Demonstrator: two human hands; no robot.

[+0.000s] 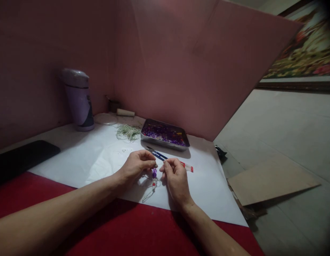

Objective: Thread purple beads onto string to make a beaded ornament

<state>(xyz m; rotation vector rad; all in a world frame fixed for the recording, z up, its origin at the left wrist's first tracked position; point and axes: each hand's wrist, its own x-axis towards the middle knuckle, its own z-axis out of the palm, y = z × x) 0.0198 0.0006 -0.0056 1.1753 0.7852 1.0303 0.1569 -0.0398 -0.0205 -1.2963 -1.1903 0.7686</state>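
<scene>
No legible text, label, brand, number or sign in the head view.
</scene>
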